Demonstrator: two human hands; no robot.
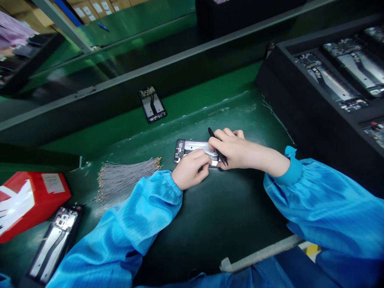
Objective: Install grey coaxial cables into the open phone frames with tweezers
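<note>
An opened phone body [192,145] lies flat on the green mat, its circuit board end to the left. My left hand [192,168] rests over its lower edge with fingers curled; whatever its fingertips hold, if anything, is hidden. Black tweezers [221,155] are in my right hand [229,148], slanting across the phone's right end with the tips low. Left of the phone, a bundle of thin grey cables [129,178] with gold-coloured ends is spread on the mat.
Another opened phone [152,105] lies at the back. A black foam tray [309,108] of phone bodies stands right. At left are a red box [57,196] and a phone body [54,244]. Loose wires [279,120] lie beside the tray.
</note>
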